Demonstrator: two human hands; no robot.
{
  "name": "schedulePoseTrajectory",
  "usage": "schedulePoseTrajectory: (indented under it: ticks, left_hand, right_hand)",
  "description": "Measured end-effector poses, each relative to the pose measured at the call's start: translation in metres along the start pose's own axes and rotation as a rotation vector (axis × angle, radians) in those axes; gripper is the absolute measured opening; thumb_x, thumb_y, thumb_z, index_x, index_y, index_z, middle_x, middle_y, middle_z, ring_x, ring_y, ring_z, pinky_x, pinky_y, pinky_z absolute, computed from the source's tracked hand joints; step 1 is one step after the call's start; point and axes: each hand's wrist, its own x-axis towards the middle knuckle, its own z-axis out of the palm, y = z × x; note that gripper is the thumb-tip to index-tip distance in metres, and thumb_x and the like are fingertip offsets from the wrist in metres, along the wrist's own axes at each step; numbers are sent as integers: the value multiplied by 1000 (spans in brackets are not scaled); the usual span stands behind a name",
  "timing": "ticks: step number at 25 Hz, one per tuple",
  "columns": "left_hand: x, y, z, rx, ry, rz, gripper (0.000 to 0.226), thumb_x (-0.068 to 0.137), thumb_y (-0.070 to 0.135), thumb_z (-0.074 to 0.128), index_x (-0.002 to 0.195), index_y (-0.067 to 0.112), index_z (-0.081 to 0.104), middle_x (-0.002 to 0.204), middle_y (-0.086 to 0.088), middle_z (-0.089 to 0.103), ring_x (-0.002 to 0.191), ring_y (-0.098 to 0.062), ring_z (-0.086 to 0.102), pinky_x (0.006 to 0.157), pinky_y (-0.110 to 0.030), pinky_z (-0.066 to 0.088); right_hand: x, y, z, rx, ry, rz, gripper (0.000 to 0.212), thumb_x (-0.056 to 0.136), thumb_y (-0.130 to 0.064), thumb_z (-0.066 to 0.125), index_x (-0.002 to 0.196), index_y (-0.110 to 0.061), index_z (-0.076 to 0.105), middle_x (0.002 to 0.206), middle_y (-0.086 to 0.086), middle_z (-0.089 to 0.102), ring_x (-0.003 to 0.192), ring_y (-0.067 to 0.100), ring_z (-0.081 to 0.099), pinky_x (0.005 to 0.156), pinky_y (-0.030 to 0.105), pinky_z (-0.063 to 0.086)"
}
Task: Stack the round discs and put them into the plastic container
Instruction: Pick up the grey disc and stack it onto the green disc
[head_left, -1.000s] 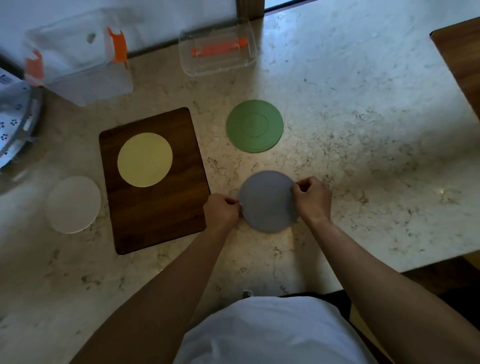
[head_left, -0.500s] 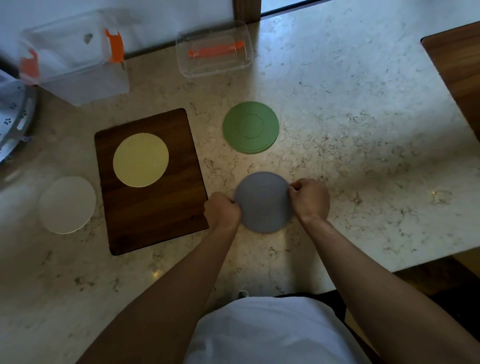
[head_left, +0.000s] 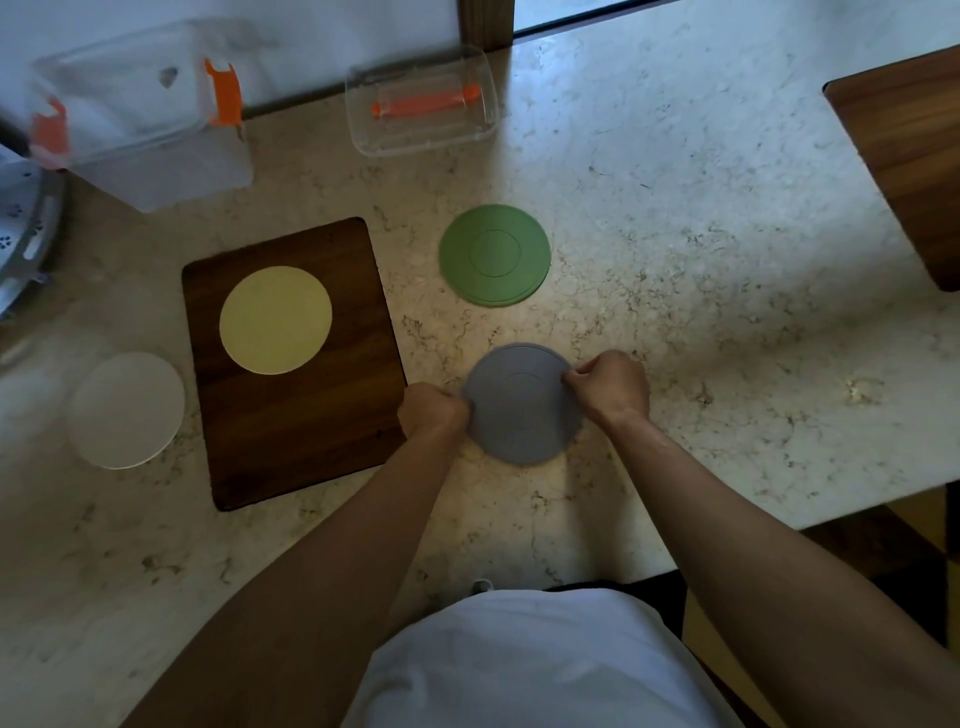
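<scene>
A grey round disc (head_left: 519, 410) lies on the marble counter in front of me. My left hand (head_left: 434, 413) pinches its left edge and my right hand (head_left: 610, 387) pinches its upper right edge. A green disc (head_left: 493, 262) lies just beyond it. A pale yellow disc (head_left: 275, 319) rests on a dark wooden board (head_left: 291, 431), and a white disc (head_left: 127, 410) lies left of the board. A clear plastic container (head_left: 140, 119) with orange clips stands at the back left.
A second clear container (head_left: 423, 104) with an orange part inside sits at the back centre. A metal object with holes (head_left: 23, 228) is at the left edge. Dark wooden furniture (head_left: 904, 166) juts in at the right. The counter's front edge runs near my body.
The grey disc's concentric ring pattern now shows more clearly between my hands. Both hands keep their grip on its edges; the camera has shifted slightly.
</scene>
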Motion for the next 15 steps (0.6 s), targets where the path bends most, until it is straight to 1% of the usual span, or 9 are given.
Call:
schedulePoseTrajectory:
  ticks: [1, 3, 5, 7, 8, 10, 12, 15]
  left_hand:
    - [2, 0, -2, -20, -27, -10, 13, 76, 13, 77, 84, 4, 74, 90, -14, 74, 85, -30, 70, 76, -37, 61]
    - [4, 3, -6, -74, -119, -19, 13, 73, 7, 79, 80, 1, 71, 86, -16, 74, 76, -32, 72, 71, -45, 63]
    - [6, 7, -12, -157, -203, -38, 14, 72, -2, 80, 80, -5, 69, 86, -20, 73, 73, -35, 73, 66, -50, 63]
    - [9, 13, -19, -249, -255, -56, 14, 74, -7, 78, 83, -11, 68, 89, -24, 73, 76, -37, 73, 68, -51, 63]
    - [11, 18, -23, -284, -278, -53, 12, 75, -8, 76, 83, -12, 68, 90, -24, 73, 75, -36, 74, 68, -50, 63]
    - [15, 31, -33, -345, -323, -24, 9, 77, -8, 74, 84, -12, 68, 88, -24, 74, 69, -32, 74, 61, -43, 63]
    - [22, 50, -45, -399, -348, 21, 12, 77, -9, 73, 87, -12, 68, 85, -23, 75, 66, -31, 75, 53, -37, 61]
    - [39, 83, -59, -436, -324, 87, 11, 76, -10, 74, 85, -9, 67, 83, -21, 75, 70, -32, 76, 53, -36, 61]
  right_hand:
    - [1, 1, -1, 2, -13, -11, 33, 78, -32, 68, 57, -7, 70, 52, 4, 65, 53, 20, 65, 47, 23, 38]
    - [3, 4, -4, 11, -37, -29, 28, 79, -30, 68, 63, -8, 74, 55, 5, 68, 55, 17, 66, 51, 25, 47]
    - [7, 4, -8, 67, -42, -37, 19, 80, -24, 69, 77, -8, 78, 69, 8, 75, 65, 17, 70, 64, 31, 58]
    - [12, 2, -11, 156, -36, -56, 17, 80, -21, 71, 90, -10, 79, 87, 7, 78, 83, 20, 72, 81, 34, 58]
    - [15, -2, -13, 205, -40, -64, 18, 80, -22, 71, 94, -12, 79, 92, 5, 78, 88, 19, 72, 85, 34, 57]
    - [24, -10, -18, 298, -49, -77, 18, 81, -25, 72, 95, -16, 79, 92, 1, 78, 87, 16, 72, 86, 36, 57]
    - [39, -23, -25, 388, -61, -83, 14, 81, -24, 72, 92, -18, 79, 89, 0, 77, 84, 15, 72, 84, 41, 59]
    - [65, -52, -35, 426, -53, -117, 5, 80, -22, 74, 82, -20, 78, 80, -1, 76, 78, 15, 73, 81, 44, 61]
